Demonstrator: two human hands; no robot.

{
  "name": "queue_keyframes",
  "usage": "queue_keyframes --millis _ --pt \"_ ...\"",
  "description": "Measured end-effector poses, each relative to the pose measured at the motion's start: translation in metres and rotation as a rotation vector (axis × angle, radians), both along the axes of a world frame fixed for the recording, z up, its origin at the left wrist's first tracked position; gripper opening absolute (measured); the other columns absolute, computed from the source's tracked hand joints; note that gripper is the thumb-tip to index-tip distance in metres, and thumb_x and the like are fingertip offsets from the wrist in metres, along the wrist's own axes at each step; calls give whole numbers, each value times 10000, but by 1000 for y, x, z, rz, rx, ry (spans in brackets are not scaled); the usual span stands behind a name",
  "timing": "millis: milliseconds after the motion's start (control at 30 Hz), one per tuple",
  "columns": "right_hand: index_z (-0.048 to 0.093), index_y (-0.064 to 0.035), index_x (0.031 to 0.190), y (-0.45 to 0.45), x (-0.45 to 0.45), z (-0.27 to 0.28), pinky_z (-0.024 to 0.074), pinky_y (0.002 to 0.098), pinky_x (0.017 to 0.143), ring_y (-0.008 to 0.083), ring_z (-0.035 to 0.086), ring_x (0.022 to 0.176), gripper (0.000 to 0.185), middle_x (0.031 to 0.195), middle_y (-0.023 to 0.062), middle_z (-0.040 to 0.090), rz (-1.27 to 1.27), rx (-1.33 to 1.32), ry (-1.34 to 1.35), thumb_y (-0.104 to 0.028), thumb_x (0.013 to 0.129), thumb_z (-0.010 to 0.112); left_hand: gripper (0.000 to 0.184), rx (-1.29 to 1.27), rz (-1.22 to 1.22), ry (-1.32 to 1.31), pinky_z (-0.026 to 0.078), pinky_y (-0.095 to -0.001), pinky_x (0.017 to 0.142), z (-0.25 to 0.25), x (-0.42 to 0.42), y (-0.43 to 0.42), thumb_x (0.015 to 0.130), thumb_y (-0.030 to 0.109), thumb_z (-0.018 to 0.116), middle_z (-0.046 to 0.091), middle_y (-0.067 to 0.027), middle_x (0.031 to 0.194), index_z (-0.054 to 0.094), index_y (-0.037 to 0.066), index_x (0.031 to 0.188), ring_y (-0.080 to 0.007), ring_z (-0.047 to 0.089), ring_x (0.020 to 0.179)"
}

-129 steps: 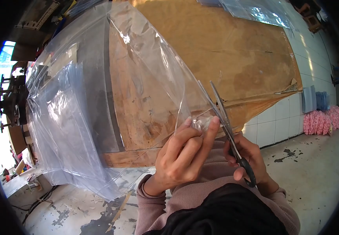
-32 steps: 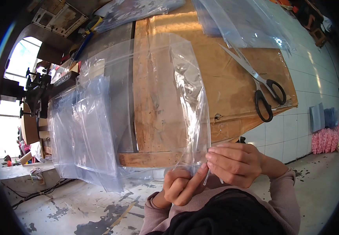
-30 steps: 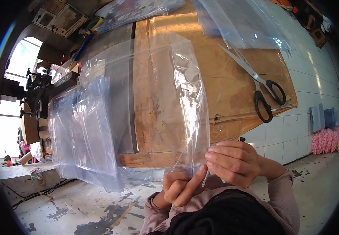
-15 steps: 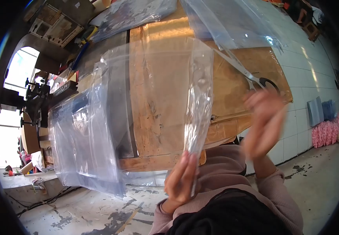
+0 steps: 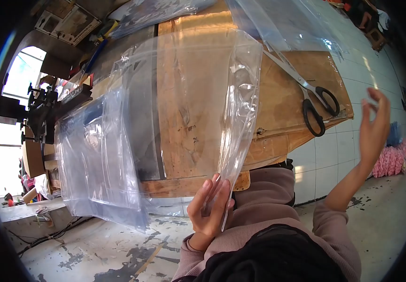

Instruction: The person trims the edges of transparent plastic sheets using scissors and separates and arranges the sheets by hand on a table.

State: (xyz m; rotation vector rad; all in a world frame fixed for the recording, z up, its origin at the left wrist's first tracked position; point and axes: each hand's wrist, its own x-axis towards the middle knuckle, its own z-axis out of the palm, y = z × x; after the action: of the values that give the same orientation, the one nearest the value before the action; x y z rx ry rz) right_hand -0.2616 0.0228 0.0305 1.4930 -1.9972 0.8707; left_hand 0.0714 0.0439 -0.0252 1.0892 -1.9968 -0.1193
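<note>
A clear plastic sheet (image 5: 243, 98) lies across the worktable, its folded right edge running down toward my body. My left hand (image 5: 207, 211) is closed on the lower end of that edge, below the table's front. Out to the right, past the table corner, my right hand (image 5: 375, 122) is raised with fingers apart and nothing visible in it. Large black-handled scissors (image 5: 313, 96) rest on the brown tabletop between the sheet and my right hand, blades pointing away from me.
More clear plastic (image 5: 99, 155) hangs over the table's left front edge. Stacked sheets lie at the back left (image 5: 160, 16) and back right (image 5: 287, 23). A black clamp-like machine (image 5: 43, 113) stands at left. Pink bundles (image 5: 395, 157) sit on the floor at right.
My right hand has moved away from the scissors handles, right and slightly up, and its fingers have spread. My left hand has stayed on the plastic's edge, shifting slightly left.
</note>
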Motion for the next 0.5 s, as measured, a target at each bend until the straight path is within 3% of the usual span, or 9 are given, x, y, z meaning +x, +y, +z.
queue_keyframes --millis 33,100,167,267,300,367,500 --pt "559 -3 1049 5 33 1 468 294 748 184 587 762 178 958 92 574 141 15 -230 -70 884 547 215 20 -40 -14 546 -333 880 2 0 0 798 -61 616 378 -194 1215 657 -64 1009 -319 608 1019" --pt "555 15 1113 18 85 -3 485 290 771 171 594 877 250 967 102 578 652 248 -768 -52 873 581 217 -42 -27 22 554 -321 863 -5 -5 -1 779 -53 636 418 -195 1185 665 -56 993 -299 616 998" --pt "532 36 1192 22 136 -6 485 253 774 149 596 860 316 958 104 572 720 372 -1405 -84 902 566 214 -98 -50 19 564 -307 836 -11 -9 -1 759 -40 657 464 -194 1146 675 -48 972 -279 624 976" --pt "494 65 1241 8 151 -29 493 240 782 131 595 870 363 982 97 590 683 148 -1590 -111 926 545 187 -167 -101 0 587 -272 741 -14 -13 7 730 10 696 562 -183 1041 696 -27 913 -244 649 899" --pt "492 75 1235 3 147 -28 497 244 785 128 594 881 361 996 101 597 678 138 -1560 -107 928 543 189 -191 -185 30 589 -276 729 -20 -14 7 718 10 706 552 -188 1062 698 -25 903 -256 663 865" --pt "486 96 1223 -13 134 -26 505 251 790 123 592 901 356 1024 107 610 668 118 -1503 -99 930 538 193 -215 -287 -74 576 -312 763 -26 -9 11 818 88 655 434 -239 1150 669 -66 934 -304 646 917" --pt "535 105 1157 -26 121 -25 528 237 717 105 608 851 298 986 111 638 699 150 -1482 -50 904 564 183 -193 -300 -76 579 -299 742 -23 -11 9 776 70 686 476 -218 1113 679 -45 917 -293 651 906"
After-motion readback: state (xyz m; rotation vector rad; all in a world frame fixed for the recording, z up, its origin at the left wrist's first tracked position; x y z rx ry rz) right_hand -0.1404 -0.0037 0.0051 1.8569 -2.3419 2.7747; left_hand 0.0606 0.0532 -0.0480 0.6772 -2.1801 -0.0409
